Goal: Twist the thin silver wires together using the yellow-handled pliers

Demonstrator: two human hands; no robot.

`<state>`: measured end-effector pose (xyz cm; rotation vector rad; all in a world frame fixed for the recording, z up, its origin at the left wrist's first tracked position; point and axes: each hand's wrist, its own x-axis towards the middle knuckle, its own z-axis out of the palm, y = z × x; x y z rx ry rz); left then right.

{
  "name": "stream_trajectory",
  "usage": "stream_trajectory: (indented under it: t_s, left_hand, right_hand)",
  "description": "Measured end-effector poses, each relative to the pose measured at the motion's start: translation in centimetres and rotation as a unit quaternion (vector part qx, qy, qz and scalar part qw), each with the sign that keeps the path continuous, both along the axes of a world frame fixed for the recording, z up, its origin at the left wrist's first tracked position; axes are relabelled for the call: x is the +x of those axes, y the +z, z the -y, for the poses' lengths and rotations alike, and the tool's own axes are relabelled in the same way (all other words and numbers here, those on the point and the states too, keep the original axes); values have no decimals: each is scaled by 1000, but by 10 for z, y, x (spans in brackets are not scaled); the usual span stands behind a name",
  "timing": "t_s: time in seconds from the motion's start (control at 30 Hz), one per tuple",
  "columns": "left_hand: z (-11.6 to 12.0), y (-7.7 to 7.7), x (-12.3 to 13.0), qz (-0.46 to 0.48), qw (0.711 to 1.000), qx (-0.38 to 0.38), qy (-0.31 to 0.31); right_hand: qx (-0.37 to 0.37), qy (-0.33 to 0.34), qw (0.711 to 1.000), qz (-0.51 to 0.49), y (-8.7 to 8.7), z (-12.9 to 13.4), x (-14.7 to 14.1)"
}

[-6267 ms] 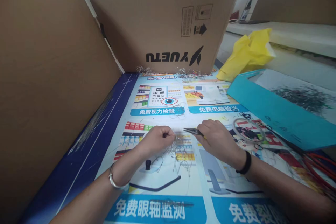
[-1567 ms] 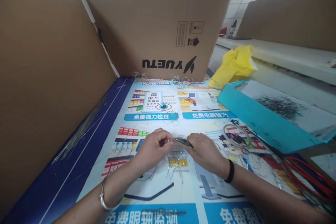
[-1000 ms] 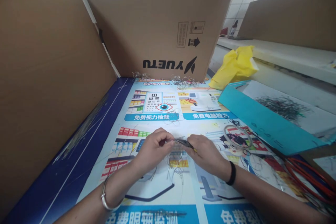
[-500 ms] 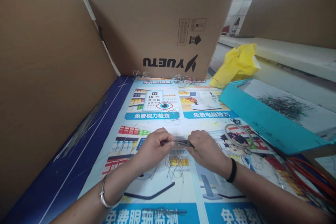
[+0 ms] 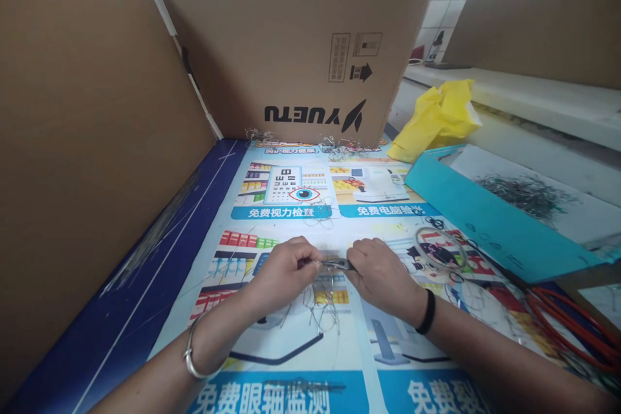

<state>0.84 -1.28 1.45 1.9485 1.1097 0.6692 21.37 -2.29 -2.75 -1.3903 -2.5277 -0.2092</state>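
Observation:
Over the printed sheet, my left hand [image 5: 294,272] is closed in a pinch on what looks like a thin wire; most of it is hidden by the fingers. My right hand [image 5: 383,278] is wrapped round a pair of pliers [image 5: 338,264], whose metal jaws point left and reach my left fingertips. The handles are hidden in the palm. Loose bent wires [image 5: 326,314] lie on the sheet just below the two hands. Nearer to me is a bundle of straight thin wires [image 5: 305,386].
A cardboard panel [image 5: 291,45] stands at the back, another [image 5: 87,110] on the left. Wire tangles [image 5: 339,147] lie along the back. On the right are a turquoise box [image 5: 499,226] holding a wire pile [image 5: 526,197], a yellow bag [image 5: 436,119], a clear ring [image 5: 441,249] and an orange cable [image 5: 572,323].
The pliers have turned slightly in my right hand, and the yellow on their handle no longer shows. My left hand has stayed almost in place.

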Motion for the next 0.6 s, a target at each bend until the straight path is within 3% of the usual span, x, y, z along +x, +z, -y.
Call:
stream_trajectory:
  t_s: [0.4,0.6]
  left_hand:
    - [0,0,1,-2,1000,-9,13]
    - [-2,-8,3,51,995,-49,72]
  right_hand:
    - [-25,-2,1000,5,0,0,-1]
    - [-45,-39,998,-7,4,-2,1]
